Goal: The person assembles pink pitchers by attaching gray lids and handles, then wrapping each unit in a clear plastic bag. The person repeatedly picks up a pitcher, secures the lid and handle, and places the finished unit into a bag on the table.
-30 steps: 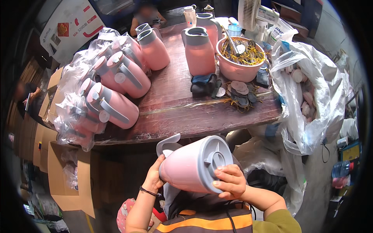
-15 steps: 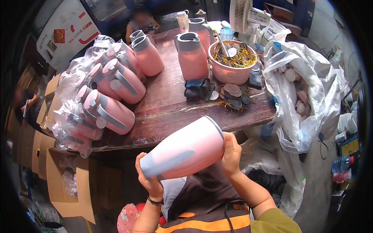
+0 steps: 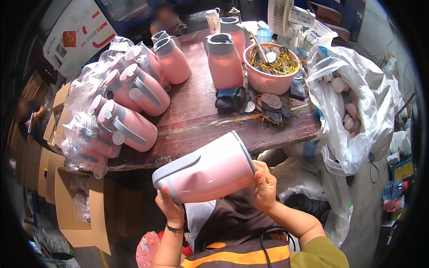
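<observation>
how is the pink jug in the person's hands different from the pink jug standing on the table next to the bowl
The held jug lies on its side in the air, gripped by the left hand and right hand; the standing jug sits upright on the table, untouched. The held jug's grey handle faces up; the standing jug shows its open grey top. Both are pink with grey trim.

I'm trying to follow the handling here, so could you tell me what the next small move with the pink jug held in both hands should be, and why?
Probably lower the pink jug onto the bare part of the wooden table just ahead. It lies on its side, off the table, with the left hand under its grey-handled top end and the right hand at its base. Other pink jugs already stand upright there.
</observation>
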Demonstrator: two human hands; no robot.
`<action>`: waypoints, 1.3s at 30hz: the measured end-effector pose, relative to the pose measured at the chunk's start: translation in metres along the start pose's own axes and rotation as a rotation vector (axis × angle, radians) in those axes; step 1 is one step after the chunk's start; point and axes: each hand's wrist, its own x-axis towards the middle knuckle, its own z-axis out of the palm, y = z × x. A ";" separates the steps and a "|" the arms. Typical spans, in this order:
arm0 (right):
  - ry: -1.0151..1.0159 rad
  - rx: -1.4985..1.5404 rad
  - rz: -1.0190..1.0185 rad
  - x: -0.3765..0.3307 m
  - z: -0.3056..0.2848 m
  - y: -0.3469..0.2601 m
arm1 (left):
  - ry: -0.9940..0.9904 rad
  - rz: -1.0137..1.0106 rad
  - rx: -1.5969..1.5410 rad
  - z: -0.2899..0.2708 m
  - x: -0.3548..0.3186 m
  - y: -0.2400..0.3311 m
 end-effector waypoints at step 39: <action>-0.191 0.081 0.563 0.038 -0.027 0.033 | -0.127 -0.609 -0.227 -0.014 -0.001 -0.041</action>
